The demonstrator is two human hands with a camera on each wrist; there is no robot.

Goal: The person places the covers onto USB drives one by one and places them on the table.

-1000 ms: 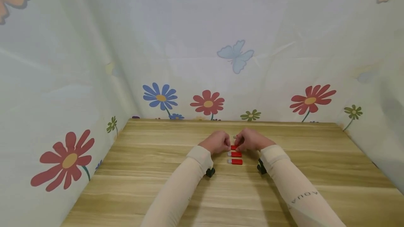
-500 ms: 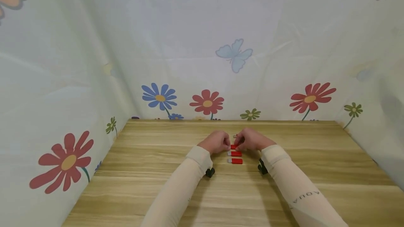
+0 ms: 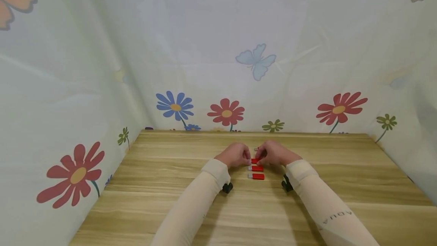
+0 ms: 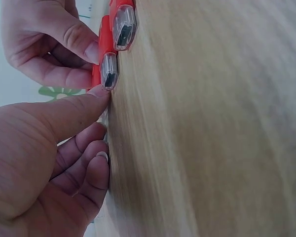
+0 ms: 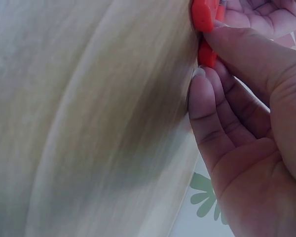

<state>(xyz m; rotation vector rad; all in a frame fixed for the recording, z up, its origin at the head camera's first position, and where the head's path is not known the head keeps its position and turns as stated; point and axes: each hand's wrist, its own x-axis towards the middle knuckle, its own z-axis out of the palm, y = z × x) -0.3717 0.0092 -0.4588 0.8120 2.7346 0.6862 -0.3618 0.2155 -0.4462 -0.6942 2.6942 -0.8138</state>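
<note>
Red USB sticks with clear-looking caps lie crosswise in a column on the wooden table. The nearest USB stick (image 3: 258, 176) and the second USB stick (image 3: 257, 168) are in full view. Above them, the third USB stick (image 3: 254, 161) lies between both hands. My right hand (image 3: 275, 152) pinches its red end; the right wrist view has thumb and fingertips around the red body (image 5: 207, 54). My left hand (image 3: 235, 154) has thumb and curled fingers at its cap end, which they hide. A farther USB stick (image 3: 256, 149) is mostly covered by the right hand.
The wooden table (image 3: 164, 185) runs back to a pale curtain (image 3: 191, 41) printed with flowers and a butterfly. More curtain stands at both sides. Dark wrist cameras hang below the left cuff (image 3: 227, 188) and the right cuff (image 3: 287, 183).
</note>
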